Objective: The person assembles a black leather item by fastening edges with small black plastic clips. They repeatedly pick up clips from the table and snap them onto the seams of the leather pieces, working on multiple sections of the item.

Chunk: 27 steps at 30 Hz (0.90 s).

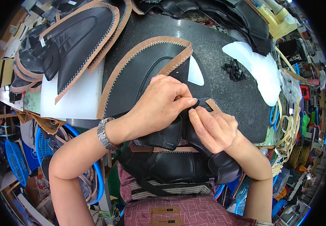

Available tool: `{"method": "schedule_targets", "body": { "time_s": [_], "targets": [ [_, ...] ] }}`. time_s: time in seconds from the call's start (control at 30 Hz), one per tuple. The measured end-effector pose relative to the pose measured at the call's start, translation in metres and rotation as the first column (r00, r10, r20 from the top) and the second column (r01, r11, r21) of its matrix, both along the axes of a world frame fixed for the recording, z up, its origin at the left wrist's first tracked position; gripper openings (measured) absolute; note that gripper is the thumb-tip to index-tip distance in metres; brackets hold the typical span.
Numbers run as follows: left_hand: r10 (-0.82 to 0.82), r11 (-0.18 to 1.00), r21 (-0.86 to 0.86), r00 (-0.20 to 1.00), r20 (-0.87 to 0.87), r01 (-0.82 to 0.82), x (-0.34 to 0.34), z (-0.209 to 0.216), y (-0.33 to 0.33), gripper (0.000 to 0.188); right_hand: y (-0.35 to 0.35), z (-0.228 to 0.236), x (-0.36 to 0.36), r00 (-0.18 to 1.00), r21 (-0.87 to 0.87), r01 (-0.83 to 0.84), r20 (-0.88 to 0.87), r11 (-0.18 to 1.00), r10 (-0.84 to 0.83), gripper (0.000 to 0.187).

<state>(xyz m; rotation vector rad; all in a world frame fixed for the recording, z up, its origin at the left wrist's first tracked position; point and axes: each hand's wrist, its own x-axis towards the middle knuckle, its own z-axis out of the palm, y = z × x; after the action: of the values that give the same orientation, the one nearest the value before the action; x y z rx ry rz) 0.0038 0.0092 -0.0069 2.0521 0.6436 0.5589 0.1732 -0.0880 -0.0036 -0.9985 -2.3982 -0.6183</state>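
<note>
A black leather shoe upper (127, 81), edged with a brown band in white zigzag stitching, lies on the dark tabletop and reaches under my hands. My left hand (163, 96) pinches a small black part of the leatherwork between thumb and forefinger. Close beside it, my right hand (215, 128) has its fingertips pressed together on the same black part. My fingers hide its exact shape. Below the hands, more black leather upper (178, 165) hangs over the table's near edge onto my lap. A small white piece (195, 71) lies by the upper's far tip.
Stacked uppers (84, 41) with brown edging lie on a white sheet (74, 96) at the left. Black leather pieces (242, 19) are heaped at the far right. A small pile of black bits (234, 70) sits near white shaped pieces (266, 77). Blue baskets (16, 162) flank the table.
</note>
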Motion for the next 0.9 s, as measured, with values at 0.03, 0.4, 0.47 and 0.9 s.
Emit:
{"method": "schedule_targets", "body": {
  "time_s": [0.03,0.4,0.47,0.9],
  "targets": [
    [-0.002,1.000,-0.009,1.000,0.000,0.002,0.000,0.000,0.000,0.021,0.000,0.000,0.000,1.000,0.005,0.000,-0.001,1.000,0.000,0.026],
    [0.009,0.998,-0.065,1.000,-0.003,-0.009,0.000,0.003,0.001,0.019,0.003,-0.006,0.001,1.000,0.040,-0.003,-0.024,0.999,0.004,0.029],
    [0.006,1.000,-0.027,1.000,-0.010,-0.006,0.000,0.001,0.001,0.018,0.003,-0.003,0.001,1.000,0.019,-0.003,-0.016,1.000,0.003,0.028],
    [-0.016,0.998,0.059,0.999,-0.047,0.019,-0.001,-0.001,0.001,0.014,-0.002,-0.011,-0.002,0.992,0.027,-0.119,-0.045,0.993,0.120,0.025]
  ]
}}
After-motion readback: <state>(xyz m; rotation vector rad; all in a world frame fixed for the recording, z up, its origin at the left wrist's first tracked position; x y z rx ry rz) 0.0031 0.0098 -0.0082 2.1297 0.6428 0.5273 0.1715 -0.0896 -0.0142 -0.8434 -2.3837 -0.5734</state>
